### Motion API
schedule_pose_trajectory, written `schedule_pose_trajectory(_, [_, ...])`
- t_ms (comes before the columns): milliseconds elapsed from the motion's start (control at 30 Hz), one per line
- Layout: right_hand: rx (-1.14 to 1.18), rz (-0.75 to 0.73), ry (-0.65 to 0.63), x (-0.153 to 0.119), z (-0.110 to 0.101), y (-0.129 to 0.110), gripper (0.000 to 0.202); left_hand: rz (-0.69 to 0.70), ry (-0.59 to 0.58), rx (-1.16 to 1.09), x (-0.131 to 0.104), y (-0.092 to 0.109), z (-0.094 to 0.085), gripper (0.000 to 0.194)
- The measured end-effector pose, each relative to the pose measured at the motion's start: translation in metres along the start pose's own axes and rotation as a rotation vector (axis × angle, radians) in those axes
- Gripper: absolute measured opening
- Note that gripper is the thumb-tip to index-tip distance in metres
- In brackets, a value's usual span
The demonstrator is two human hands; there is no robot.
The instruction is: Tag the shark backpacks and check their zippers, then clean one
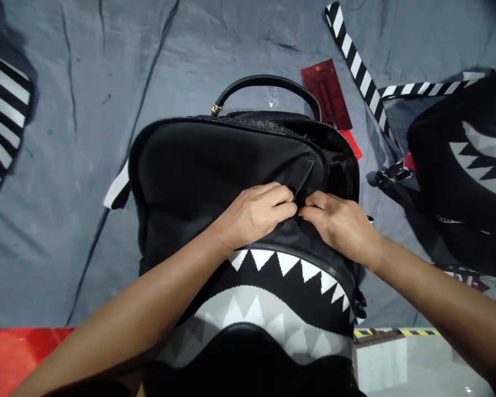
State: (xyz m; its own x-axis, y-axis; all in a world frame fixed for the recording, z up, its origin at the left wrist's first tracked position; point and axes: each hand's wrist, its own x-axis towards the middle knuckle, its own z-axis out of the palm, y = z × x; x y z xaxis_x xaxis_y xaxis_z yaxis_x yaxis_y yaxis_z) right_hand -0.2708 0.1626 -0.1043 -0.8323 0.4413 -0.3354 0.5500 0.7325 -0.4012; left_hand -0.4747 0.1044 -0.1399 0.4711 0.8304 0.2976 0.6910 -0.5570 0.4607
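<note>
A black backpack (pixel 215 182) with a white and grey tooth pattern lies flat on a grey cloth-covered table (pixel 66 165), its carry handle (pixel 268 85) at the far end and its main zip open along the top edge. Both hands meet at the middle of the backpack, just above the toothed band. The left hand (pixel 258 212) is curled with fingertips pinched on the dark fabric; the right hand (pixel 339 223) pinches the same spot from the other side, so the two touch, closed on a small fold or tab that is too dark to make out.

The backpack looks soft and pliable: its panel sags and creases under the fingers, so it should fold rather than hold shape. It seems light to moderate in weight. The padded handle looks the firmest place to grip; the smooth panel gives little purchase except by pinching.

Beyond the backpack's far right corner lies a red tag (pixel 326 94). A black-and-white striped strap (pixel 357 66) runs past it toward a second backpack (pixel 467 165) to the right.
</note>
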Motion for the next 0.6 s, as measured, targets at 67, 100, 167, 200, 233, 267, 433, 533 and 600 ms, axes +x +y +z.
schedule_pose_trajectory(67, [0.084,0.028,-0.075,0.009,-0.006,0.003,0.025,0.004,0.011,-0.004,-0.001,-0.001,0.001,0.022])
schedule_pose_trajectory(100, [0.127,0.043,-0.096,0.013,-0.008,0.005,0.023,0.003,0.013,-0.011,-0.001,-0.001,0.001,0.022])
schedule_pose_trajectory(167, [0.199,0.077,-0.094,0.019,-0.012,0.009,0.020,-0.007,0.012,-0.029,-0.001,-0.001,0.002,0.021])
schedule_pose_trajectory(200, [0.219,0.088,-0.087,0.021,-0.013,0.010,0.021,-0.014,0.010,-0.036,-0.001,-0.001,0.003,0.021])
schedule_pose_trajectory(233, [0.227,0.094,-0.085,0.023,-0.013,0.010,0.022,-0.021,0.008,-0.042,-0.002,-0.001,0.003,0.021])
schedule_pose_trajectory(267, [0.224,0.100,-0.087,0.024,-0.014,0.011,0.023,-0.026,0.008,-0.047,-0.002,-0.001,0.003,0.021])
schedule_pose_trajectory(433, [0.223,0.147,-0.091,0.025,-0.017,0.009,0.021,-0.032,0.014,-0.072,-0.001,0.001,0.001,0.020])
schedule_pose_trajectory(533, [0.267,0.157,-0.108,0.025,-0.019,0.009,0.021,-0.029,0.025,-0.086,-0.001,0.001,0.001,0.018])
schedule_pose_trajectory(600, [0.267,0.160,-0.124,0.026,-0.020,0.009,0.021,-0.024,0.028,-0.084,0.000,0.002,0.001,0.018])
